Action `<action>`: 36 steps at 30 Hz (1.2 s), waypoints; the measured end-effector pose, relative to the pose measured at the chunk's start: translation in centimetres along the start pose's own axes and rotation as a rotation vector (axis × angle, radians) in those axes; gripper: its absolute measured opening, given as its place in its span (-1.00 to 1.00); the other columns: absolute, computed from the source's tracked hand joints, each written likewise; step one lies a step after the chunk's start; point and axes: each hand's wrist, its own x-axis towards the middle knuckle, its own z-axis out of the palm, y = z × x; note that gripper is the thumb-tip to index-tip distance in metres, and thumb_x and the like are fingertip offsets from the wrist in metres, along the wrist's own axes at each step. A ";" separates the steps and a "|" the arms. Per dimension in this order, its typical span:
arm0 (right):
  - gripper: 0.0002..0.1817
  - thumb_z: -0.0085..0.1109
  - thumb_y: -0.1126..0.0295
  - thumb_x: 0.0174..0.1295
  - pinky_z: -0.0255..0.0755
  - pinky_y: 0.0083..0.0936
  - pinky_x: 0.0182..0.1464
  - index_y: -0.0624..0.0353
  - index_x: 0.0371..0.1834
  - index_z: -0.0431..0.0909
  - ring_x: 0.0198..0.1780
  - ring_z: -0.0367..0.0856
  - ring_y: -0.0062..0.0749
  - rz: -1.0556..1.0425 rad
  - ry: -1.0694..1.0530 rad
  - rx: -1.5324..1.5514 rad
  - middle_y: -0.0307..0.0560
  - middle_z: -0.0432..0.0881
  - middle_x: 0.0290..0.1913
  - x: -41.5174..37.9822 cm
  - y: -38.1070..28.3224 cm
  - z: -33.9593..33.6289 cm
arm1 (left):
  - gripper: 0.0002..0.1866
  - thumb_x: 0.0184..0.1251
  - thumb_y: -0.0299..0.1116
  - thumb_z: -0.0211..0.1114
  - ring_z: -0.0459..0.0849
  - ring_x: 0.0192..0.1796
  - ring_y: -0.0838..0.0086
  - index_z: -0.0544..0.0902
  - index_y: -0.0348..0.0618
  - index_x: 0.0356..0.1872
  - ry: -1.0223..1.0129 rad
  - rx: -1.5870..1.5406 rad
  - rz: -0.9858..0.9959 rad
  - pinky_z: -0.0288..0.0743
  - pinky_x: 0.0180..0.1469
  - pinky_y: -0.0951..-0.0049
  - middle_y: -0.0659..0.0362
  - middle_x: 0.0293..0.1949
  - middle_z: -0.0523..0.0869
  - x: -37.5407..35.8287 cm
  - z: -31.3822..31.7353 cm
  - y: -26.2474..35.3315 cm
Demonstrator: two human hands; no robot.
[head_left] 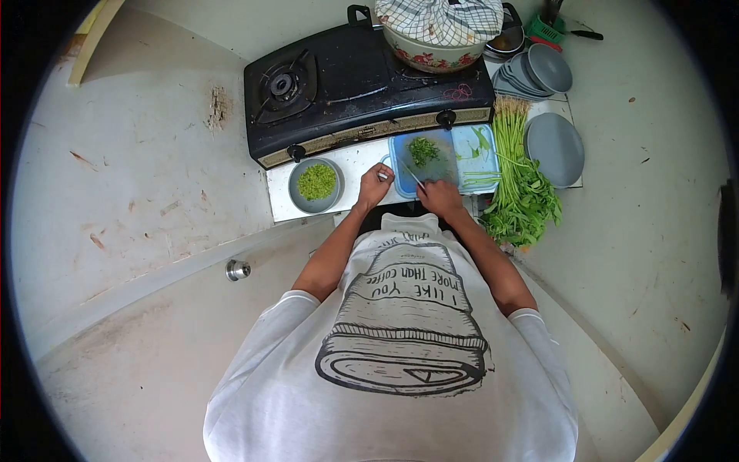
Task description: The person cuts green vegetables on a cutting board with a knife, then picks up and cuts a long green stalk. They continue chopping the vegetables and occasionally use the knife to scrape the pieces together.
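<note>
My right hand (440, 198) grips a knife (413, 175), its blade slanting up and left over the blue cutting board (399, 146). On the board lies a small heap of chopped green leaves (423, 152). At the board's left edge is my left hand (375, 186), its fingers curled closed; a small pale bit shows at the fingertips, too small to name. Left of that hand, a grey bowl (294, 192) holds finely chopped green pieces (316, 182). Cut stems and a few leaves (481, 140) rest on the board's lighter right part.
A black two-burner stove (346, 77) stands behind the board, bearing a flowered pot (435, 55) covered with a checked cloth (439, 19). A bunch of leafy greens (523, 189) overhangs the counter's front edge. To the right are a grey plate (554, 148) and stacked grey dishes (549, 69).
</note>
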 end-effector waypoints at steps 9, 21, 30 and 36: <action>-0.37 -0.06 -0.16 0.53 0.64 0.05 -0.20 0.20 -0.32 0.73 -0.33 0.76 0.22 -0.089 -0.048 -0.027 0.27 0.73 -0.44 -0.7 0.5 -1.0 | -0.91 0.32 -0.45 0.40 0.70 -0.35 0.55 0.72 -0.20 -0.21 0.058 -0.125 -0.036 0.60 -0.21 0.48 0.19 -0.32 0.78 -0.6 -0.8 -1.3; -0.60 0.24 0.03 0.32 0.64 0.07 -0.16 0.20 -0.20 0.69 -0.29 0.78 0.22 0.023 0.106 0.073 0.27 0.74 -0.39 0.3 1.1 -2.5 | -0.44 0.30 -0.54 0.28 0.75 -0.29 0.31 0.54 -0.05 0.36 -0.203 0.097 0.258 0.64 -0.14 0.33 0.05 -0.22 0.76 -1.6 -1.3 7.5; -0.64 0.30 0.08 0.26 0.66 0.02 -0.22 0.18 -0.16 0.67 -0.34 0.78 0.18 0.079 0.208 0.129 0.24 0.75 -0.42 -0.4 0.4 -3.1 | -0.33 0.29 -0.44 0.23 0.76 -0.12 0.03 0.48 0.15 0.49 -0.437 0.655 0.560 0.67 -0.02 0.06 -0.05 -0.11 0.76 2.1 -2.0 7.9; -0.65 0.33 0.06 0.24 0.65 -0.01 -0.27 0.14 -0.20 0.65 -0.36 0.78 0.13 0.155 0.201 0.145 0.16 0.75 -0.44 -2.1 0.2 -2.3 | -0.27 0.27 -0.41 0.20 0.77 -0.16 0.03 0.42 0.21 0.54 -0.493 0.728 0.638 0.69 -0.04 0.05 -0.03 -0.16 0.76 5.3 -2.6 7.6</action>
